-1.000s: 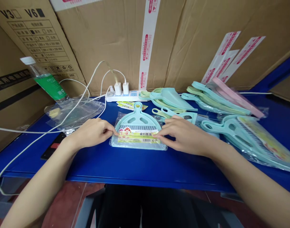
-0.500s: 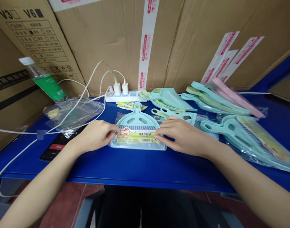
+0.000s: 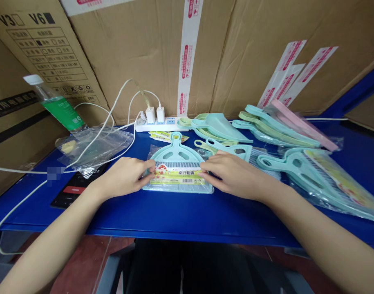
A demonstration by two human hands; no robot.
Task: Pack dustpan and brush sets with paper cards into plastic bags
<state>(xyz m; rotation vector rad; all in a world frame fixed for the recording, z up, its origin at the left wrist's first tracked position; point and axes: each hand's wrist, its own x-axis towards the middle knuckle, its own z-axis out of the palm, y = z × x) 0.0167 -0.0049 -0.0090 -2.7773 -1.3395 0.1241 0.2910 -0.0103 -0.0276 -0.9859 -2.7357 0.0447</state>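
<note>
A light blue dustpan and brush set (image 3: 176, 154) lies flat in a clear plastic bag at the table's middle, handle pointing away from me. Across its bristles runs a yellow and white label card (image 3: 176, 174). My left hand (image 3: 130, 175) pinches the left edge of the bagged set, beside the card's end. At the opposite edge, my right hand (image 3: 226, 173) has its thumb and fingers closed on the set near the card's right end. The fingertips of both hands touch the plastic.
Behind the set are a power strip (image 3: 171, 123) and label cards (image 3: 162, 135). More dustpans (image 3: 223, 128) and a bagged set (image 3: 315, 175) lie right. A phone (image 3: 73, 188), plastic bags (image 3: 97, 147), a bottle (image 3: 62, 110) and white cables are left. Cardboard boxes (image 3: 137, 49) stand behind.
The left thumb and fingers have shifted slightly on the set's left edge. My right hand has barely moved, and the set stays in place. The camera view has shifted a little.
</note>
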